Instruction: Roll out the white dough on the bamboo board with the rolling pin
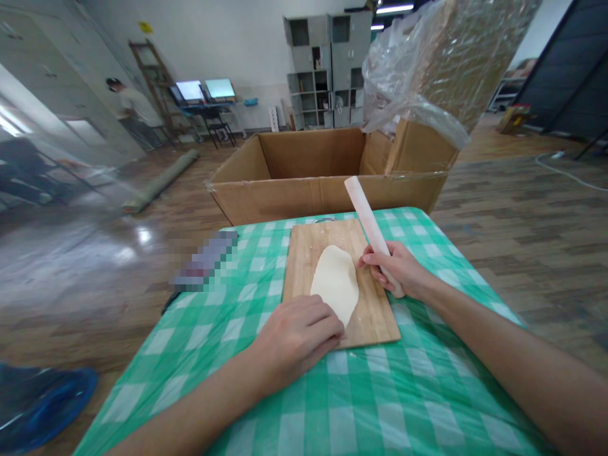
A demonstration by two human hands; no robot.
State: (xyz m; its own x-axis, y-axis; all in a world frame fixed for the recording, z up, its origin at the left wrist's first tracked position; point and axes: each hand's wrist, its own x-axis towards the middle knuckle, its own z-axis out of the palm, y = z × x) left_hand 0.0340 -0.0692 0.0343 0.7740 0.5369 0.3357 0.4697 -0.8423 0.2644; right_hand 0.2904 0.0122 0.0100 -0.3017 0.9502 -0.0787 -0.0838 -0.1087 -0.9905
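Note:
A flat oval of pale dough (335,281) lies on a wooden cutting board (304,253) on a table with a green checked cloth (361,392). My left hand (297,335) rests on the board's near edge, fingers together and flat, fingertips touching the near end of the dough. My right hand (399,269) is closed around a pale rolling pin (368,215), gripping its near end. The pin points up and away over the board's right edge, lifted off the dough.
A large open cardboard box (308,171) stands behind the table, with plastic-wrapped cardboard (437,69) leaning at its right. A pixelated object (204,263) lies at the table's left edge. A person (130,111), desks and grey lockers (327,69) are far back.

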